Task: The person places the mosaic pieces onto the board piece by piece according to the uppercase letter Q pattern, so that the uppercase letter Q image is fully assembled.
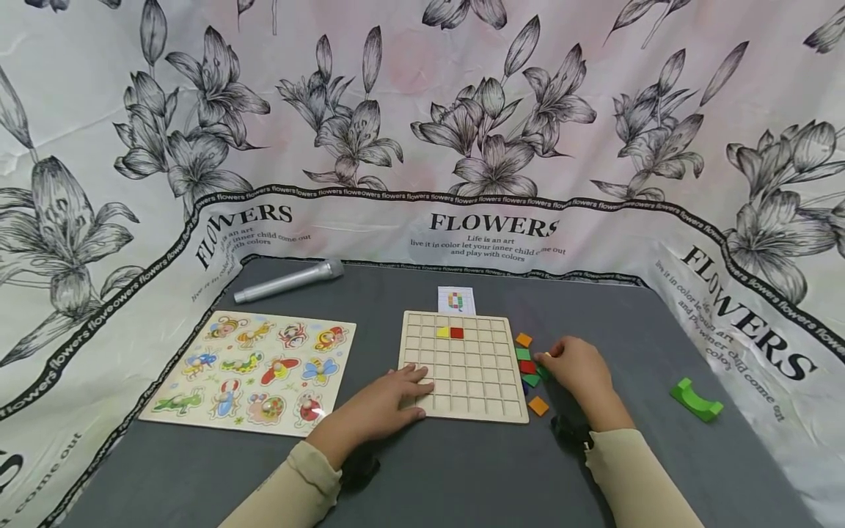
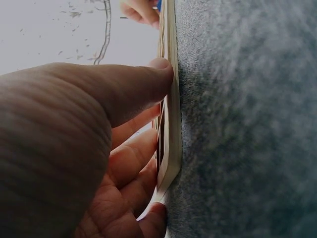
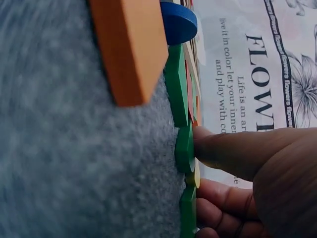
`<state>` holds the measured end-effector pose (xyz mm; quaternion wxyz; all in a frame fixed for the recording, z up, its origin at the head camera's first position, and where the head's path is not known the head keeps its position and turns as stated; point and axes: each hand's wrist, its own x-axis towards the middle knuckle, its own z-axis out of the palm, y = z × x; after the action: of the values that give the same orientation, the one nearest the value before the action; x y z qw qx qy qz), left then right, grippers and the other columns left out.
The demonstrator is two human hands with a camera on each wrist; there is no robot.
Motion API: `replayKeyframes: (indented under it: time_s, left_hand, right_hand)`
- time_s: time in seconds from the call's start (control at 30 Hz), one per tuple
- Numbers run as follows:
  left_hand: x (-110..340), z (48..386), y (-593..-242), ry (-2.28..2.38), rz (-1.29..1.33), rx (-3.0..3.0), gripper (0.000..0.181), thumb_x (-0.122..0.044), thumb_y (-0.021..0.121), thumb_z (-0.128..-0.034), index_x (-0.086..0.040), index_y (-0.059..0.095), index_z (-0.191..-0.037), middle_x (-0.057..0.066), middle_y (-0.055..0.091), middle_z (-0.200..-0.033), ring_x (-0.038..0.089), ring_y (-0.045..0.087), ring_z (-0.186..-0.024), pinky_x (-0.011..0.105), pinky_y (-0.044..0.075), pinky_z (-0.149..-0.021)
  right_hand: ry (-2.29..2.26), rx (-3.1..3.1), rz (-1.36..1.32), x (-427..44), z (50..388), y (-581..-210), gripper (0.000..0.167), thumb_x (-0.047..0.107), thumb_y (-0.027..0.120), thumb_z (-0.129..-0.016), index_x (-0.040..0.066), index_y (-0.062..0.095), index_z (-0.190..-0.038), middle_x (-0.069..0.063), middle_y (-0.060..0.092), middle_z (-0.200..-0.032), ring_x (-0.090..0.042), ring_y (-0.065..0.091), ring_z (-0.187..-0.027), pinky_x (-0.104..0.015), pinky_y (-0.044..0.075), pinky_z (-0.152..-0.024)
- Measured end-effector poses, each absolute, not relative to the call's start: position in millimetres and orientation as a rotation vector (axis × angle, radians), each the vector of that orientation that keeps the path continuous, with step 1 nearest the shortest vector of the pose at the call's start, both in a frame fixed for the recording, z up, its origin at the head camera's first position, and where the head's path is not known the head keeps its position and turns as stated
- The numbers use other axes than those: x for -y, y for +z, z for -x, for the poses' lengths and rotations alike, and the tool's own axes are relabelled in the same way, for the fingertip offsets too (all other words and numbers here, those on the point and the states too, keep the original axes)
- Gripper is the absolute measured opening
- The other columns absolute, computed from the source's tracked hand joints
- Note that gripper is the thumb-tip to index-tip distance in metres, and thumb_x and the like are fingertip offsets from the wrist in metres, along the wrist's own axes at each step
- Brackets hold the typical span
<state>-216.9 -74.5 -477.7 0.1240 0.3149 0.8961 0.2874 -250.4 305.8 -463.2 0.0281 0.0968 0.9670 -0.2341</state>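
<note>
Two hands show on my head feed, both at the grid board [image 1: 498, 389], which lies flat in the middle of the table [image 1: 462, 477]. The left forearm [image 1: 284, 491] slants in from the lower left, and the left hand [image 1: 379, 407] lies palm down, fingers loosely spread over the board's near left part, gripping nothing. The right forearm [image 1: 640, 469] leans in from the lower right; the right hand [image 1: 584, 370] bends inward, thumb and fingers drawn close over the loose tiles [image 1: 527, 367] beside the board's right edge. A yellow tile [image 1: 443, 332] and a red tile [image 1: 457, 333] sit side by side toward its far edge.

From the left wrist I see the thumb stretched straight, its tip on the board's edge, the other fingers gently bent along the top.

From the right wrist, the thumb touches a green piece [image 3: 185, 148], with a yellow piece [image 3: 197, 177] in the narrow gap to the curled fingers (I cannot tell whether they pinch it). An orange piece [image 3: 129, 49] looms close to the camera.
</note>
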Motion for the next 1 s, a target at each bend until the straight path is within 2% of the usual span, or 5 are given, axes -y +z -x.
replayKeyframes:
  time_s: [0.33, 0.57, 0.77, 0.9, 1.0]
  left_hand:
    - [74, 215, -476, 0.846, -0.904, -2.611, 0.05, -0.022, 0.074, -0.1057, -0.014, 0.065, -0.154, 0.009, 0.046, -0.172, 0.034, 0.031, -0.166, 0.058, 0.024, -0.138]
    - [74, 215, -477, 0.85, -0.912, -2.607, 0.05, -0.023, 0.074, -0.1055, -0.012, 0.065, -0.153, 0.011, 0.046, -0.172, 0.036, 0.033, -0.166, 0.059, 0.025, -0.137]
    - [76, 214, -481, 0.841, -0.894, -2.616, 0.05, -0.025, 0.074, -0.1062, -0.015, 0.064, -0.154, 0.009, 0.045, -0.173, 0.033, 0.032, -0.166, 0.057, 0.025, -0.138]
    - [76, 216, -478, 0.83, -0.893, -2.613, 0.05, -0.025, 0.073, -0.1066, -0.015, 0.064, -0.155, 0.008, 0.044, -0.173, 0.032, 0.032, -0.166, 0.057, 0.025, -0.138]
    - [76, 216, -476, 0.826, -0.897, -2.612, 0.05, -0.025, 0.073, -0.1068, -0.015, 0.064, -0.155, 0.007, 0.045, -0.173, 0.032, 0.032, -0.167, 0.057, 0.025, -0.138]
  right_hand:
    - [-0.848, -3.046, -0.224, -303, 250, -467, 0.031, 0.024, 0.078, -0.102, -0.001, 0.064, -0.113, -0.023, 0.068, -0.109, -0.036, 0.064, -0.093, -0.05, 0.058, -0.077]
    - [-0.981, -3.095, -0.171, -289, 254, -456, 0.018, 0.019, 0.073, -0.106, 0.002, 0.069, -0.112, -0.017, 0.071, -0.102, -0.03, 0.065, -0.087, -0.04, 0.056, -0.069]
    - [-1.16, -2.99, -0.036, -249, 280, -446, 0.017, 0.015, 0.067, -0.11, 0.004, 0.072, -0.121, -0.016, 0.073, -0.109, -0.03, 0.071, -0.094, -0.039, 0.058, -0.072]
    - [-1.172, -2.9, 0.049, -226, 305, -452, 0.023, 0.012, 0.064, -0.11, 0.005, 0.074, -0.129, -0.016, 0.073, -0.11, -0.028, 0.067, -0.091, -0.039, 0.056, -0.072]
    - [-1.119, -2.879, 0.094, -214, 319, -458, 0.025, 0.013, 0.065, -0.109, 0.008, 0.076, -0.13, -0.017, 0.073, -0.114, -0.03, 0.067, -0.097, -0.043, 0.058, -0.079]
